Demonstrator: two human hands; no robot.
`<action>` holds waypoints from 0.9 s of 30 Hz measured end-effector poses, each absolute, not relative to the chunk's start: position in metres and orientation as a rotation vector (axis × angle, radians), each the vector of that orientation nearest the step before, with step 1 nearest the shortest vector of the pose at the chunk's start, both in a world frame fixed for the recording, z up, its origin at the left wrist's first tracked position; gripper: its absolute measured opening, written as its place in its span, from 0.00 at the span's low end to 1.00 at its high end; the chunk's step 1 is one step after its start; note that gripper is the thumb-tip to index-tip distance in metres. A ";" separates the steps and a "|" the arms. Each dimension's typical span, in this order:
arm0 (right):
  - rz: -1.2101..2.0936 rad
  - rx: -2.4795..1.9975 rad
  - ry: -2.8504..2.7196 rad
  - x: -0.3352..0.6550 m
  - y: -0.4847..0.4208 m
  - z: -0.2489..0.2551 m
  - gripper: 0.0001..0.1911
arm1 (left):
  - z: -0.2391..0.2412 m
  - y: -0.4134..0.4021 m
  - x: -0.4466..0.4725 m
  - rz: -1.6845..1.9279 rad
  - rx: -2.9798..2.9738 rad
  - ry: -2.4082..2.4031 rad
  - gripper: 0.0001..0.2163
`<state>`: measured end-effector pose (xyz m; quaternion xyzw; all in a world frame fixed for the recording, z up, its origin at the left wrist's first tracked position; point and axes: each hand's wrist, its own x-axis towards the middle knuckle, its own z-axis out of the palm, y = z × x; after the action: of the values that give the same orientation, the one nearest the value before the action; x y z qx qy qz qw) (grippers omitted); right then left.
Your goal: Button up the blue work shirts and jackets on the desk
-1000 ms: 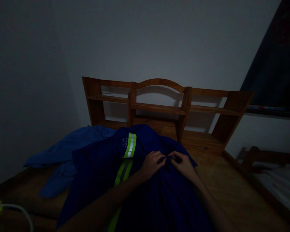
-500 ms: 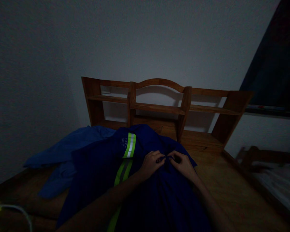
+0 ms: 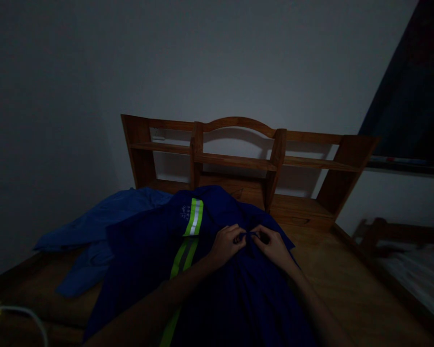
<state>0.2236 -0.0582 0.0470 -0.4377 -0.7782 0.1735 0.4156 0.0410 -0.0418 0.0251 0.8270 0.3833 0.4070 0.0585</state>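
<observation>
Garment of dark-blue cloth (image 3: 231, 289), spread over the brown wooden surface (image 3: 325, 274), and there, a small fold clamped between fingers of bare left hand (image 3: 224, 246) and bare right hand (image 3: 274, 245)! Could slip from a slack pinch, or pucker under uneven tugging.

Matt cloth garment (image 3: 235, 289), reflective strip (image 3: 194, 218), smooth wooden shelf (image 3: 237, 161), matt wall (image 3: 217, 62)

1. Room to pass ran along the right edge of the surface (image 3: 340, 284).
2. Wooden shelves (image 3: 235, 161) blocked the far edge.
3. The dark-blue garment (image 3: 253, 289) obstructed the middle; light-blue clothing (image 3: 119, 212) obstructed the left edge.
</observation>
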 end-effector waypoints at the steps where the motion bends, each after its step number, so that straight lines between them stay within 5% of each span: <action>1: 0.421 -1.103 -1.943 0.224 -0.057 0.046 0.09 | 0.025 -0.042 0.041 1.236 2.498 1.145 0.07; 27: 0.446 -1.100 -1.870 0.228 -0.049 0.039 0.08 | 0.021 -0.038 0.038 1.176 2.471 1.027 0.11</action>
<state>0.2278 -0.0495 0.0388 -0.4443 -0.7552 0.1801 0.4470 0.0380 -0.0379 0.0208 0.8403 0.3492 0.3999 0.1091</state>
